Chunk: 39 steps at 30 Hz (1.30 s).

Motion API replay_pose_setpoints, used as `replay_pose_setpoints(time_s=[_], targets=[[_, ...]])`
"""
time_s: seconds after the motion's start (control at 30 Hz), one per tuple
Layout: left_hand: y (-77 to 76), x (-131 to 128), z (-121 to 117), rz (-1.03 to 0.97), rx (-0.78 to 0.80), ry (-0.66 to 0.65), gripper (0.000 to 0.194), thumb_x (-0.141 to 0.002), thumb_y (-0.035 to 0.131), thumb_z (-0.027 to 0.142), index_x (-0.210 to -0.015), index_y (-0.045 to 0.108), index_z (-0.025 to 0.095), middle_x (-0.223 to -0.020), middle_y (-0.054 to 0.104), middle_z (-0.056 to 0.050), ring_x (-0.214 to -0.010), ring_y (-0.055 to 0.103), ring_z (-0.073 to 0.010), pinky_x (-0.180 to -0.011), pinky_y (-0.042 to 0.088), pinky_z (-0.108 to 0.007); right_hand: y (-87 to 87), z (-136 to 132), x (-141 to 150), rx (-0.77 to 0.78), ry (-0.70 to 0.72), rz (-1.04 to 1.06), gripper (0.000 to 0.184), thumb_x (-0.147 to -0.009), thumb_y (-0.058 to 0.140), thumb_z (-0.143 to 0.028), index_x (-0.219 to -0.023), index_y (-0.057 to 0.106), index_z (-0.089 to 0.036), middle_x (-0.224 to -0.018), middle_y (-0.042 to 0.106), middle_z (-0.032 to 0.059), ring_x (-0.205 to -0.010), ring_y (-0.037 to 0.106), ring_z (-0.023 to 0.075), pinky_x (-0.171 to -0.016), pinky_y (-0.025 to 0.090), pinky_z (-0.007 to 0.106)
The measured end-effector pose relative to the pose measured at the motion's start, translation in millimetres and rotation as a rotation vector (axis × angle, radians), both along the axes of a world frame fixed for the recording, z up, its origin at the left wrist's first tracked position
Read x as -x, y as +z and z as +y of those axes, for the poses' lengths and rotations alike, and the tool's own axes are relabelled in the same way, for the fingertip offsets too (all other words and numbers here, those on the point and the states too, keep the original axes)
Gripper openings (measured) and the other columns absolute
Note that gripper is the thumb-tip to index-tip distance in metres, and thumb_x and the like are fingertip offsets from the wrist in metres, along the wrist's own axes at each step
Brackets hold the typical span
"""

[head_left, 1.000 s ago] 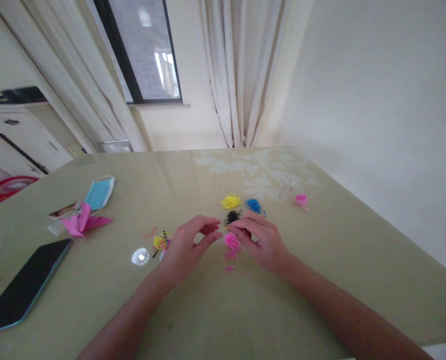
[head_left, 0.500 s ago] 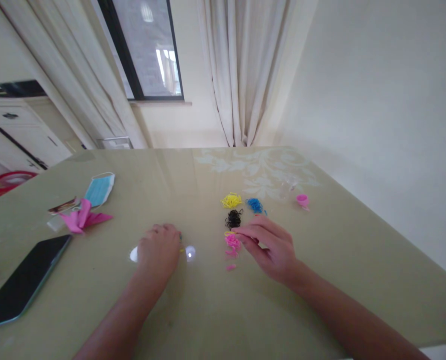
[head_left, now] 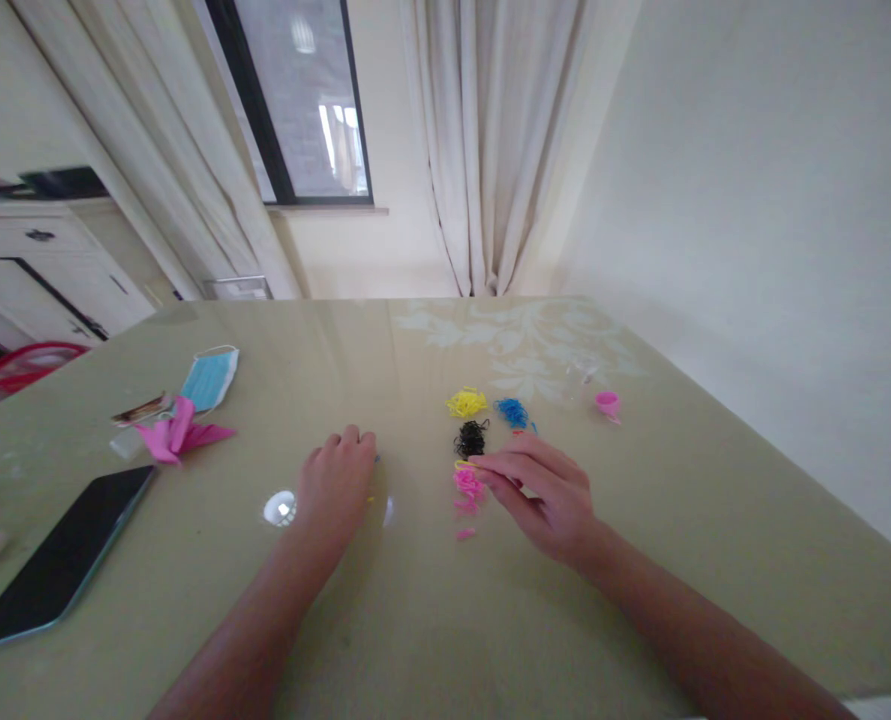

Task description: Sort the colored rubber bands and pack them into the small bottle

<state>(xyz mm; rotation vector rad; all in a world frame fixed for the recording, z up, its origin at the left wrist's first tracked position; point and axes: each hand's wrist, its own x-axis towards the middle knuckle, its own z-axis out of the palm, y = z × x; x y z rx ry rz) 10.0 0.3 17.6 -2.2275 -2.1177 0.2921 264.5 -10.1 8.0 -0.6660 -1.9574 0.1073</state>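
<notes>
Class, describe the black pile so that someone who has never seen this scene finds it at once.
On the table, find the right hand, which pinches a thin yellow band. Just beyond that band, the black pile lies between the yellow pile, farther off, and the pink pile, nearer the person. Its black colour sets it apart from these and from the blue pile.

a: what's new with the left hand [head_left: 334, 485]?
b: a second ago it nearly meets the right hand [head_left: 541, 490], fingertip to fingertip. now they are apart, and the left is knuckles up over the mixed pile.
a: so the pile is covered?
b: mostly. only a yellow bit [head_left: 371, 499] and a blue bit [head_left: 377, 459] peek out.
a: anything since half a second ago?
b: the left fingers reach slightly farther forward, and the shiny round piece [head_left: 280, 508] shows more fully.
</notes>
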Motion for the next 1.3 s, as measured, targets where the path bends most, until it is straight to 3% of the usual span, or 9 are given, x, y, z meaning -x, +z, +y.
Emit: replay_pose_setpoints(time_s=[0.23,0.37,0.5,0.67,0.8,0.93,1.1,1.2,1.3], targets=[[-7.1,6.6,5.9,-0.058,-0.106,-0.037,0.032,-0.076,0.069,0.0,-0.101,0.069,0.021,-0.107,0.074,-0.012,-0.106,0.069,-0.0324,-0.086,0.053,-0.038,-1.8,2.0,-1.7,-0.012,-0.019,0.009,0.02,-0.101,0.068,-0.019,-0.115,0.079,-0.026,-0.086,0.075,0.0039,-0.073,0.069,0.016,-0.068,0.056,0.029],[-19.9,14.1,16.0,-0.233,-0.174,-0.031,0.022,-0.093,0.055,0.009,-0.101,0.071,0.022,-0.1,0.075,-0.01,-0.099,0.069,-0.0278,-0.08,0.05,-0.035,-4.8,7.9,-3.5,0.022,-0.03,-0.011,0.018,-0.103,0.065,-0.021,-0.114,0.078,-0.025,-0.088,0.075,0.0042,-0.075,0.068,0.0159,-0.068,0.056,0.029],[-28.1,16.8,23.6,-0.382,-0.26,-0.045,0.026,-0.103,0.046,0.018,-0.103,0.072,0.021,-0.109,0.074,-0.011,-0.102,0.068,-0.0266,-0.086,0.051,-0.036,-8.1,31.8,-5.7,0.114,-0.105,-0.106,0.017,-0.105,0.062,-0.026,-0.107,0.079,-0.023,-0.088,0.074,0.0046,-0.077,0.068,0.0169,-0.07,0.055,0.029],[-30.3,13.7,26.8,-0.547,-0.344,-0.079,0.022,-0.1,0.049,0.02,-0.098,0.071,0.019,-0.106,0.073,-0.011,-0.102,0.068,-0.0269,-0.09,0.052,-0.038,-6.9,77.1,0.5,0.258,-0.319,-0.463,0.023,-0.105,0.059,-0.026,-0.1,0.081,-0.023,-0.093,0.075,0.0056,-0.082,0.069,0.0193,-0.074,0.051,0.031],[-34.1,12.1,31.6,-0.867,-0.315,-0.058,0.017,-0.098,0.056,0.026,-0.096,0.072,0.02,-0.099,0.077,-0.009,-0.093,0.071,-0.0244,-0.086,0.054,-0.038,-5.5,103.0,14.9,0.369,-0.435,-0.675,0.025,-0.105,0.059,-0.024,-0.1,0.083,-0.024,-0.101,0.075,0.0081,-0.092,0.07,0.0221,-0.076,0.048,0.031],[-38.5,10.3,37.4,-1.313,-0.237,-0.037,0.023,-0.091,0.068,0.039,-0.1,0.075,0.019,-0.097,0.081,-0.009,-0.088,0.075,-0.0227,-0.085,0.057,-0.036,-8.7,113.7,22.6,0.402,-0.459,-0.724,0.024,-0.103,0.061,-0.021,-0.096,0.083,-0.021,-0.099,0.075,0.0103,-0.091,0.07,0.0232,-0.074,0.046,0.03],[-33.1,4.7,36.1,-1.645,-0.152,-0.003,0.041,-0.076,0.084,0.052,-0.097,0.079,0.017,-0.09,0.081,-0.009,-0.086,0.076,-0.0223,-0.085,0.061,-0.036,-8.9,95.7,16.6,0.388,-0.438,-0.597,0.021,-0.104,0.061,-0.023,-0.105,0.082,-0.021,-0.103,0.075,0.0091,-0.092,0.07,0.0223,-0.077,0.048,0.031],[-25.6,-1.9,29.0,-1.772,-0.099,0.024,0.045,-0.072,0.089,0.054,-0.094,0.078,0.017,-0.088,0.082,-0.009,-0.086,0.077,-0.0222,-0.087,0.062,-0.037,-9.1,65.9,13.4,0.342,-0.281,-0.324,0.02,-0.105,0.062,-0.03,-0.104,0.08,-0.022,-0.099,0.075,0.0063,-0.085,0.069,0.0189,-0.077,0.051,0.03],[-20.5,-10.6,19.9,-1.825,-0.004,0.023,0.044,-0.072,0.09,0.054,-0.093,0.077,0.017,-0.087,0.081,-0.008,-0.082,0.076,-0.0207,-0.083,0.062,-0.036,-11.5,35.3,14.2,0.279,-0.146,-0.182,0.021,-0.103,0.065,-0.037,-0.112,0.077,-0.023,-0.095,0.073,0.0067,-0.082,0.068,0.019,-0.075,0.054,0.03]])
